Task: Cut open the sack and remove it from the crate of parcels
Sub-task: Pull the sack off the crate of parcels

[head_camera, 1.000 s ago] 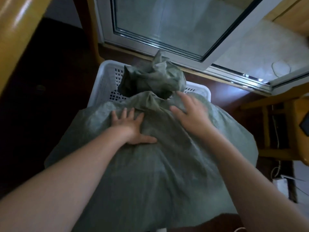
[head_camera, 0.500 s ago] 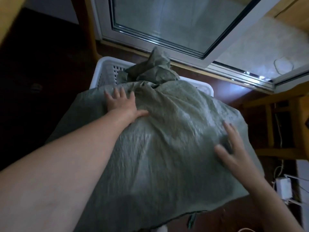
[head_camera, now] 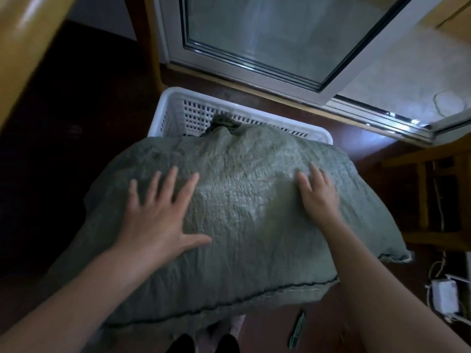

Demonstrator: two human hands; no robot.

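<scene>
Head view looked down on a grey-green woven sack (head_camera: 237, 215), which lay across the white crate (head_camera: 193, 115), its long axis running left to right and its stitched hem nearest the camera. It covered most of the crate, so only the far latticed wall and rim showed; any parcels were hidden. The sack's bunched neck poked up at the far edge. The left hand (head_camera: 158, 217) lay flat on the sack, fingers spread wide. The right hand (head_camera: 319, 197) rested palm down, fingers close together, gripping nothing. A thin tool (head_camera: 297, 329) on the floor was too blurred to identify.
</scene>
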